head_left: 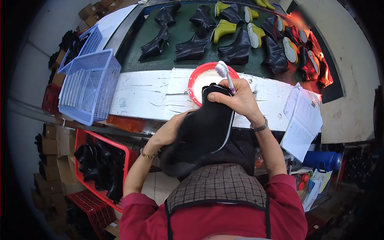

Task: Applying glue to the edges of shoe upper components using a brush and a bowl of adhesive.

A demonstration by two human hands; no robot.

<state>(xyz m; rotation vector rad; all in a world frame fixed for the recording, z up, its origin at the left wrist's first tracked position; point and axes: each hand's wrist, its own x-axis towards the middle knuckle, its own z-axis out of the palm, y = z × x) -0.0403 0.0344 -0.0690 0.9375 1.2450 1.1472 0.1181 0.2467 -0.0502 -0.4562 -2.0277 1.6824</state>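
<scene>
A black boot upper (202,130) is held up in front of my chest, its pale edge on the right side. My left hand (170,130) is tucked against and partly into its left side, holding it. My right hand (236,98) rests on the top of the boot upper and grips a toothbrush-like brush (223,73) with a white bristled head pointing up. Just behind the brush stands a red bowl (193,82) with white paste, on the white, smeared workbench edge (144,94).
Several black boot uppers (192,46) and some with yellow-green soles (224,30) lie on the dark green belt behind. Blue plastic baskets (90,82) stand at the left, a red crate (102,160) of black uppers lower left, papers (304,120) and a blue bottle (324,160) at the right.
</scene>
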